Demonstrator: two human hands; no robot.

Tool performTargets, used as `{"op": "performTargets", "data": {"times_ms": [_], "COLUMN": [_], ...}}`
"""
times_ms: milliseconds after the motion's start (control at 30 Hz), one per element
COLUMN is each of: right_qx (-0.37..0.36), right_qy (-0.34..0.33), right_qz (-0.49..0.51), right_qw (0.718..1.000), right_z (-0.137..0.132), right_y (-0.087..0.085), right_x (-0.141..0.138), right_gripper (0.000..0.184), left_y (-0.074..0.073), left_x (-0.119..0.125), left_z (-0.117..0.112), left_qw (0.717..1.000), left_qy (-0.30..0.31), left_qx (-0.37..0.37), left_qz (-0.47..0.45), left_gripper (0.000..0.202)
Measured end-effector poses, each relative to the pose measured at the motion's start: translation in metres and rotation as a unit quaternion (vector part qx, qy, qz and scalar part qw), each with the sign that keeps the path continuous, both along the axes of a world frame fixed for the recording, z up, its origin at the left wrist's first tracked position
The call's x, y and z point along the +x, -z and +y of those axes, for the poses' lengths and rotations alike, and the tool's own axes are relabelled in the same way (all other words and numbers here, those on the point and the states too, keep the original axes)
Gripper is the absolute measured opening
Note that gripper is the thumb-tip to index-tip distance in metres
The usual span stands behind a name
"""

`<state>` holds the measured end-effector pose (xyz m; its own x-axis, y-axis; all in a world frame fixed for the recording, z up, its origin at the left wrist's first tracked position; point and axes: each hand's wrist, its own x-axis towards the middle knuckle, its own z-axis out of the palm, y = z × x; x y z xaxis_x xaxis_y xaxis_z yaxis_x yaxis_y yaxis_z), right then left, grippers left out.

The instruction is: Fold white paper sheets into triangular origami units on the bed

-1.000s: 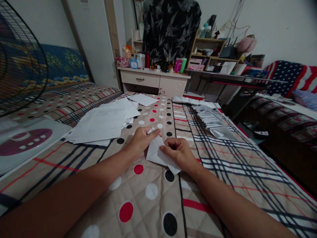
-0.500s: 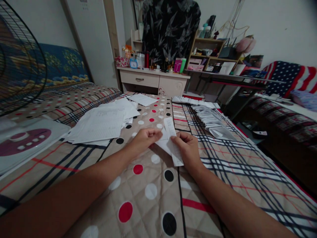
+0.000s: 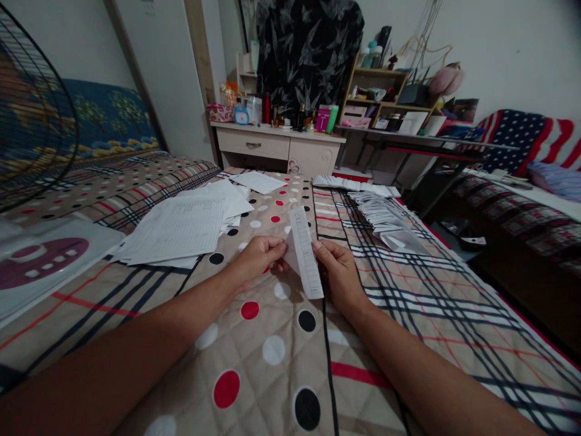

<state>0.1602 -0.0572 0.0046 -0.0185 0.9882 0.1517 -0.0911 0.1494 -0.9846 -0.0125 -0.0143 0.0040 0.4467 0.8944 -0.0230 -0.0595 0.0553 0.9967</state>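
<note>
1. Your left hand [image 3: 261, 257] has thumb and fingers pinched together on the left edge of the folded paper [image 3: 306, 261], where a flap opens toward 9 o'clock.
2. Your right hand [image 3: 339, 271] grips the opposite edge, at 3 o'clock, with the thumb laid along it and the other fingers curled, partly hidden, behind.
3. The paper sits between your two hands, straight ahead of you, over the dotted bedspread [image 3: 254, 363]. Its long axis runs nearly away from you: the far end points between 11 and 12 o'clock, the near end between 5 and 6. A narrow, lined strip faces you. You cannot tell whether the near end touches the cloth.
4. Taking the paper as the clock's centre, a spread stack of written sheets [image 3: 181, 224] lies at 10 o'clock, and a flat white sheet [image 3: 258, 181] farther off at 11.
5. At 2 o'clock lies a fanned pile of folded papers [image 3: 381, 221]; beyond it, at 1, a white row of folded pieces [image 3: 356, 184].
6. At 9 o'clock, well apart, rests a purple-printed bag [image 3: 49, 257].
7. At 12, past the bed, stands a pale dresser [image 3: 313, 156].
</note>
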Motion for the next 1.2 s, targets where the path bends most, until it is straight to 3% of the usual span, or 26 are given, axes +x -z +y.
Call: {"op": "performTargets", "data": {"times_ms": [200,300,367,467,533,567,667,800,1000,1200], "right_qx": [0.028,0.043,0.057,0.099,0.128,0.136,0.136,0.135,0.123,0.075], "right_qy": [0.026,0.033,0.056,0.102,0.126,0.134,0.147,0.155,0.117,0.107], "right_qz": [-0.014,-0.049,-0.099,-0.181,-0.21,-0.216,-0.211,-0.197,-0.184,-0.124], "right_qw": [0.999,0.997,0.992,0.973,0.961,0.958,0.957,0.959,0.968,0.984], "right_z": [0.006,0.007,0.006,0.005,0.004,0.004,0.003,0.001,-0.003,-0.001], "right_y": [-0.001,0.0,0.001,0.003,0.003,0.003,0.002,-0.002,-0.004,-0.002], "right_x": [-0.001,-0.002,-0.001,0.001,0.003,0.004,0.005,0.004,0.001,0.003], "right_gripper": [0.02,0.018,0.014,0.007,0.006,0.007,0.012,0.015,0.02,0.029], "left_y": [0.002,0.002,-0.002,-0.009,-0.014,-0.016,-0.018,-0.018,-0.016,-0.008], "left_x": [0.003,0.006,0.006,0.004,0.003,0.002,0.001,0.001,0.003,-0.001], "left_z": [-0.001,-0.004,-0.01,-0.019,-0.023,-0.025,-0.025,-0.023,-0.023,-0.011], "left_qw": [0.999,0.984,0.929,0.787,0.714,0.69,0.656,0.658,0.752,0.824], "left_qy": [-0.031,-0.083,-0.128,-0.12,-0.098,-0.094,-0.111,-0.131,-0.131,-0.062], "left_qx": [0.005,0.135,0.313,0.546,0.619,0.636,0.64,0.611,0.509,0.451], "left_qz": [0.033,0.084,0.15,0.261,0.313,0.334,0.385,0.42,0.398,0.338], "left_gripper": [0.031,0.048,0.066,0.066,0.055,0.049,0.033,0.028,0.037,0.008]}}
